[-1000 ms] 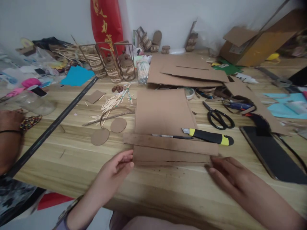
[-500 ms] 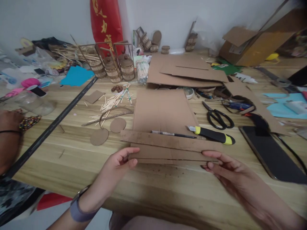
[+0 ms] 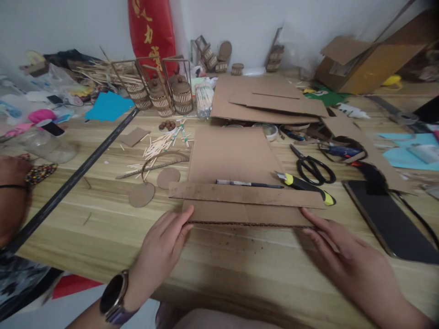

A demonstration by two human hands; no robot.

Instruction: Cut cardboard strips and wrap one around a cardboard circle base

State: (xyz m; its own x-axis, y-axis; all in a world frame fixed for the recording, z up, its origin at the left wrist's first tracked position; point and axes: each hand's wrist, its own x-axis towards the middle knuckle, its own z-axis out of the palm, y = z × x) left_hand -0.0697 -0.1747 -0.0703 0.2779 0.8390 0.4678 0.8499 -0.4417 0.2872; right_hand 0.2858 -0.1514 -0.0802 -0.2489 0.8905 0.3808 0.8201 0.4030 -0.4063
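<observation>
Head view, my left hand [image 3: 168,244] and right hand [image 3: 346,256] apart, fingers at opposite ends of the cardboard sheet's [image 3: 240,214] near edge, cardboard strip [image 3: 247,194] across it, pen [image 3: 248,184] just beyond.

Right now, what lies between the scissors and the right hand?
The head view shows the utility knife and the right end of the cardboard strip between the scissors and right hand.

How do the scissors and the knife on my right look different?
The scissors have black handles; the knife is black and yellow. The scissors have two looped grips, while the knife has one long, solid handle. Both lie with their metal tips towards the left.
</observation>
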